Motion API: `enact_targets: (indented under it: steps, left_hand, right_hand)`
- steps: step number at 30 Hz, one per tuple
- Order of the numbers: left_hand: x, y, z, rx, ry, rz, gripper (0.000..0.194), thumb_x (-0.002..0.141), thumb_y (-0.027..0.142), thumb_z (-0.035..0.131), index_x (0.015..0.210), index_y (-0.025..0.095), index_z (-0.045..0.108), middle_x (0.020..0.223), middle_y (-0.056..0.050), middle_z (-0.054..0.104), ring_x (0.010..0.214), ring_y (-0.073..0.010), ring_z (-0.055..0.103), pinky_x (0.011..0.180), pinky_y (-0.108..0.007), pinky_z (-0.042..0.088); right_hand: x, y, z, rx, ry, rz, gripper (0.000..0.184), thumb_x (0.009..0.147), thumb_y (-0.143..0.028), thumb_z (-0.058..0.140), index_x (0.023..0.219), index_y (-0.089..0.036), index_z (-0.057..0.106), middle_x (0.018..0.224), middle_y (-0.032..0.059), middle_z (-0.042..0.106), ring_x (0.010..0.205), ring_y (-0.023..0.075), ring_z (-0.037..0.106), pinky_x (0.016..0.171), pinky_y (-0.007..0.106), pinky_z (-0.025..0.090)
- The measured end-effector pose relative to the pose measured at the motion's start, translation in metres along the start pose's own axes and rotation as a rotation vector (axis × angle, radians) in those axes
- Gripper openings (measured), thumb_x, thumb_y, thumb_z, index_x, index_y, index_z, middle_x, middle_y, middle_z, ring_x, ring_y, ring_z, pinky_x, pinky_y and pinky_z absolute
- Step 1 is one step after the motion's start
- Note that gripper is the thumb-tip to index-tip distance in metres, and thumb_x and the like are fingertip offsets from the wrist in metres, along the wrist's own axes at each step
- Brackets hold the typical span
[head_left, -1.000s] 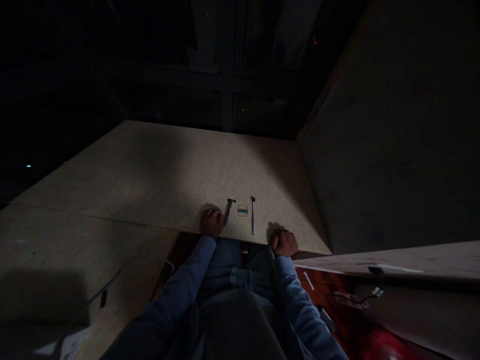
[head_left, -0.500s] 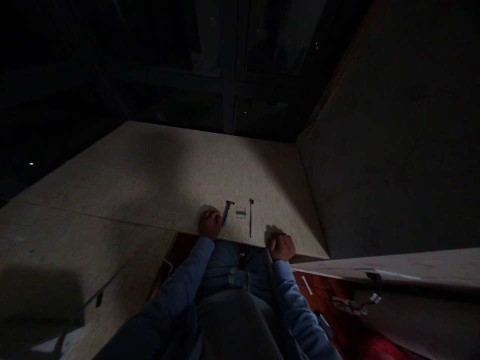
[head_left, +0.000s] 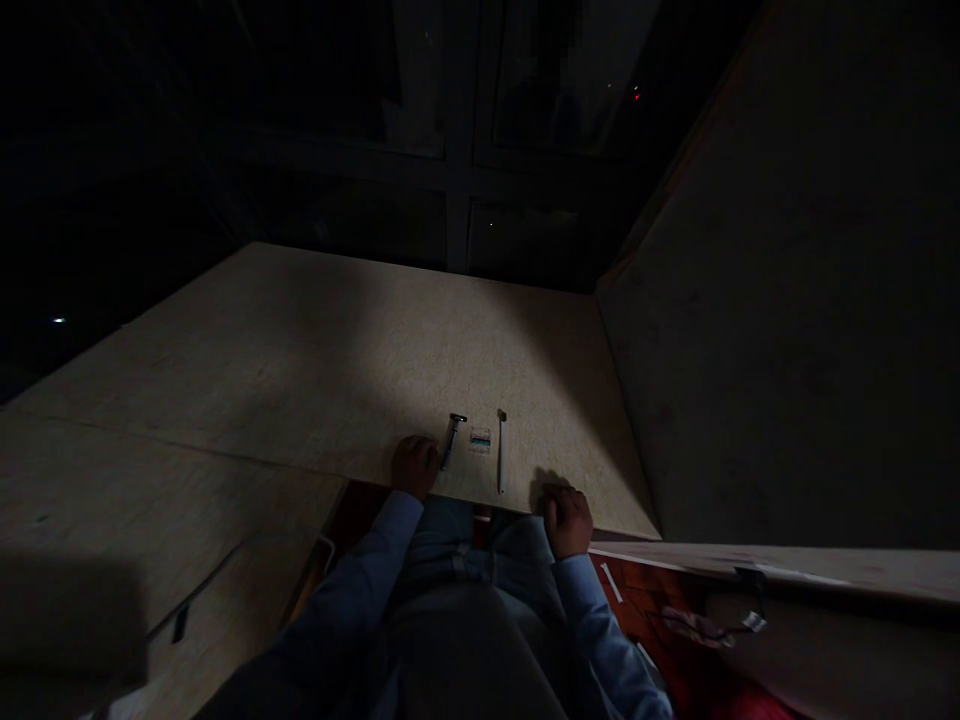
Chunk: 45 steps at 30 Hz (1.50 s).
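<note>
I saw L hand & R hand curled at tbl. edge (too dim to tell how tightly), flanking razor, cartridge case & toothbrush; seemingly a pause, any pickup needing uncurling.

Long blue sleeves reaching the wrists, faded blue jeans, dark grey top.

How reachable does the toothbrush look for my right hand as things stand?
Probably yes: your right hand is at the near edge of the table, to the right of the toothbrush, with nothing visible between them. The case and razor lie beyond it, leftward.
</note>
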<state>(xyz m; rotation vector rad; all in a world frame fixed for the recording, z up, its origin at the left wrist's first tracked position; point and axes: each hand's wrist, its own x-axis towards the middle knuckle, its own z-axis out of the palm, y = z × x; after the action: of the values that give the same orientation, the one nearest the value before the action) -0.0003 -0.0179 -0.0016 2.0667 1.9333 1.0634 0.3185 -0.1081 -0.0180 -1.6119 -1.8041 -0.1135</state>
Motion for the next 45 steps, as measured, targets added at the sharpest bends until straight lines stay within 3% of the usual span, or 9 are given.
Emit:
enact_targets:
  steps: [9,16,21,24,36,45]
  left_hand:
    - [-0.002,0.000,-0.001,-0.006,0.011,0.018,0.020,0.084,0.021,0.057,0.085,0.021,0.076,0.091,-0.010,0.075,0.094,-0.0266,0.067,0.086,-0.040,0.054]
    - [-0.001,0.000,0.000,-0.009,0.045,0.046,0.020,0.083,0.020,0.056,0.084,0.021,0.076,0.088,-0.011,0.075,0.092,-0.0268,0.067,0.085,-0.040,0.054]
    - [0.000,0.001,-0.001,-0.002,0.047,0.044,0.019,0.083,0.020,0.057,0.082,0.022,0.076,0.086,-0.010,0.075,0.089,-0.0273,0.066,0.085,-0.041,0.054]
    - [0.000,0.001,-0.001,-0.007,0.051,0.050,0.019,0.083,0.020,0.057,0.082,0.022,0.076,0.085,-0.010,0.075,0.089,-0.0273,0.066,0.084,-0.041,0.054]
    - [0.004,0.002,0.000,-0.078,0.048,-0.009,0.020,0.083,0.024,0.057,0.080,0.022,0.076,0.085,-0.009,0.076,0.088,-0.0270,0.067,0.085,-0.042,0.054]
    - [0.007,0.004,-0.006,-0.196,-0.020,-0.059,0.023,0.087,0.030,0.057,0.097,0.020,0.075,0.096,-0.009,0.077,0.094,-0.0259,0.071,0.087,-0.041,0.056]
  right_hand:
    - [-0.005,-0.001,-0.001,0.077,-0.057,0.103,0.030,0.093,-0.026,0.044,0.097,-0.018,0.072,0.085,0.0092,0.071,0.083,0.0250,0.061,0.077,0.037,0.049]
    - [0.006,-0.001,0.000,0.024,-0.102,0.178,0.034,0.093,-0.031,0.044,0.095,-0.018,0.075,0.089,0.0100,0.074,0.086,0.0241,0.064,0.076,0.033,0.048]
    - [0.021,-0.004,0.007,-0.079,-0.100,0.323,0.033,0.092,-0.034,0.047,0.098,-0.020,0.077,0.089,0.0083,0.076,0.071,0.0202,0.062,0.058,0.028,0.035]
    - [0.024,-0.006,0.011,-0.149,-0.086,0.410,0.033,0.091,-0.036,0.050,0.100,-0.021,0.078,0.088,0.0074,0.077,0.065,0.0183,0.060,0.055,0.027,0.030]
    - [0.017,0.001,0.012,-0.109,0.043,0.200,0.039,0.095,-0.039,0.044,0.095,-0.019,0.077,0.087,0.0078,0.078,0.075,0.0180,0.069,0.062,0.024,0.044]
    - [0.017,-0.003,0.011,-0.092,0.031,0.203,0.037,0.095,-0.037,0.044,0.094,-0.019,0.077,0.088,0.0087,0.078,0.080,0.0205,0.070,0.065,0.026,0.047]
